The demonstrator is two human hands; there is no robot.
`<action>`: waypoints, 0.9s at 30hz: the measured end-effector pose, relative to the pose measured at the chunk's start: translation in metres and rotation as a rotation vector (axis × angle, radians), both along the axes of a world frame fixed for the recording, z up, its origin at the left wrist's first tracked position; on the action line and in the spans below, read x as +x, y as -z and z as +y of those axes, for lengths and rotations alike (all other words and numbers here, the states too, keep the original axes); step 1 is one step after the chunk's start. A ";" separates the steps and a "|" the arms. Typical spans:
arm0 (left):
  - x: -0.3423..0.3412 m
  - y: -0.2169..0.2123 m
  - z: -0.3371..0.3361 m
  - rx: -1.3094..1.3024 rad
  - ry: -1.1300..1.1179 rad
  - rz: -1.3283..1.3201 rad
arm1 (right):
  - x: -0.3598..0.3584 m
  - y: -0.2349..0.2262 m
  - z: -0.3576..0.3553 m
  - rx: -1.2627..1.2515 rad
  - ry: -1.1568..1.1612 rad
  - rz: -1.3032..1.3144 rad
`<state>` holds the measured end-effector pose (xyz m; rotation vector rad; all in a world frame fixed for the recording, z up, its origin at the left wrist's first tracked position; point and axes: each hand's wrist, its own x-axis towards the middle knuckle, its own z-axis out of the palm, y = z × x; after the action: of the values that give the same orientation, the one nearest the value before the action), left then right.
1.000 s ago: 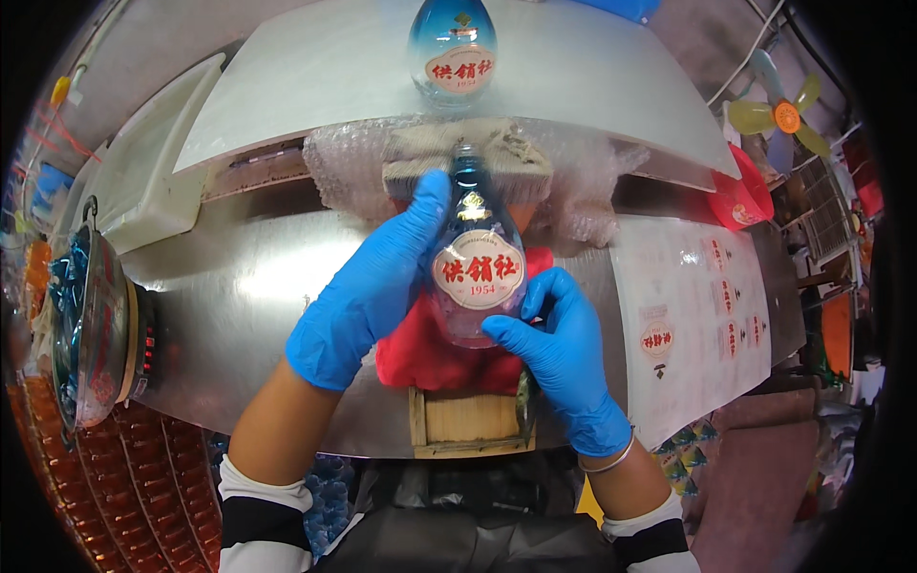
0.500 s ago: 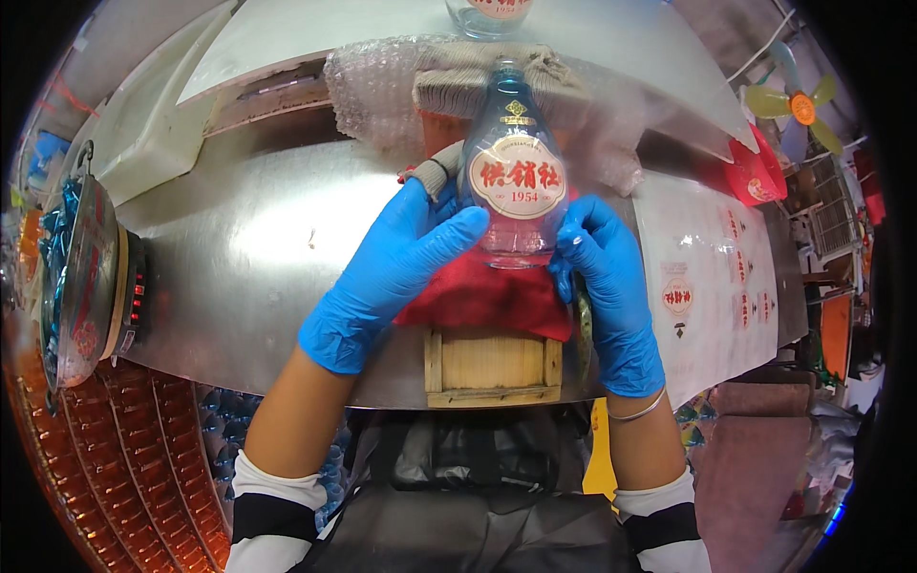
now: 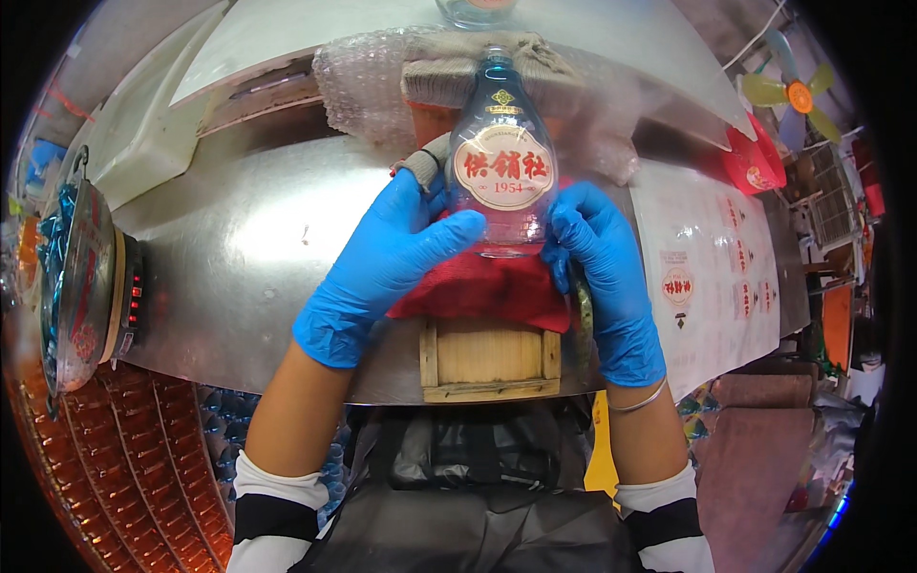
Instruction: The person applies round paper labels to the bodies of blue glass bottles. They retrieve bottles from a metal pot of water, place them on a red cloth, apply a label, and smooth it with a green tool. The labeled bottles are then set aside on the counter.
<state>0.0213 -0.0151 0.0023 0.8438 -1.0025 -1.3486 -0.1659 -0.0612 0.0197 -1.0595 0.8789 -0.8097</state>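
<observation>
A clear bluish glass bottle (image 3: 501, 115) with a round cream-and-red label lies tilted, neck away from me, on a folded grey cloth pad (image 3: 439, 78) and a red cloth (image 3: 478, 291). My left hand (image 3: 387, 253), in a blue glove with a grey knitted cover on a finger, grips the bottle's left side. Its thumb rests by the lower edge and the other fingers go partly behind the glass. My right hand (image 3: 602, 263), also blue-gloved, is closed at the bottle's lower right edge, thumb against curled fingers. Whatever sits between them is hidden.
A wooden frame (image 3: 490, 392) stands under the red cloth on the metal table (image 3: 239, 277). Printed label sheets (image 3: 707, 286) lie at right, near a small fan (image 3: 800, 95). Bubble wrap (image 3: 368, 95) and another bottle (image 3: 478, 11) are behind. A bowl on a scale (image 3: 124, 296) stands left.
The whole view has shifted slightly up and left. Both hands stay at the bottle in nearly the same pose.
</observation>
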 end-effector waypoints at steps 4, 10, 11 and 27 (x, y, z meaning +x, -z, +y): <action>0.001 -0.001 -0.001 0.041 -0.005 0.016 | -0.002 0.002 -0.001 -0.023 -0.017 0.006; -0.003 0.001 -0.001 0.057 -0.036 0.014 | -0.005 0.007 -0.002 0.007 -0.037 -0.019; -0.003 0.001 -0.001 0.062 -0.040 0.013 | -0.008 0.007 -0.002 0.027 -0.042 -0.025; -0.008 -0.005 0.001 0.056 -0.058 -0.044 | 0.017 0.004 0.056 -0.268 0.644 0.069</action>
<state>0.0136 -0.0140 0.0074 0.9420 -0.9704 -1.3187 -0.1491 -0.0049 0.0159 -1.0463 1.2185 -1.4661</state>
